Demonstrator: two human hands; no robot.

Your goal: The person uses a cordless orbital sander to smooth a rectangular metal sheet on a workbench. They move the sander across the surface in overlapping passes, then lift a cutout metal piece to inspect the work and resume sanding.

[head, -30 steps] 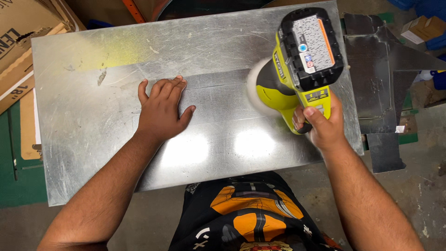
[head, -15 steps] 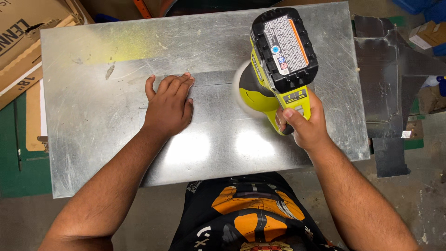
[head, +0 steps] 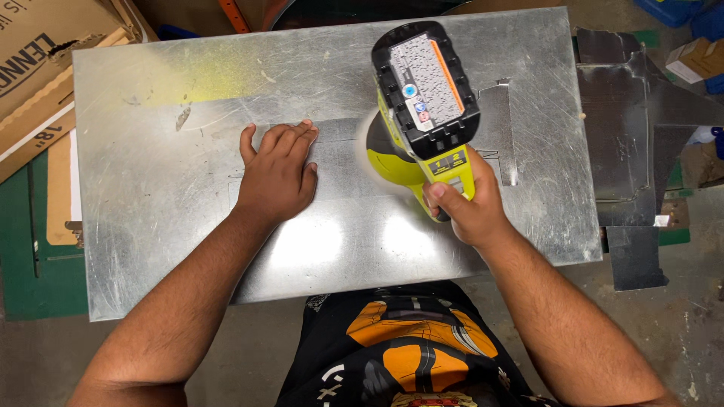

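While the left hand lies flat, fingers spread, pressing the galvanised metal sheet, the right hand grips the lime-green cordless sander — just right of the left — its pad on the sheet.

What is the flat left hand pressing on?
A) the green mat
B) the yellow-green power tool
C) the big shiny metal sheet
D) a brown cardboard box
C: the left hand lies palm-down on the big shiny metal sheet, while the right hand grips the yellow-green power tool.
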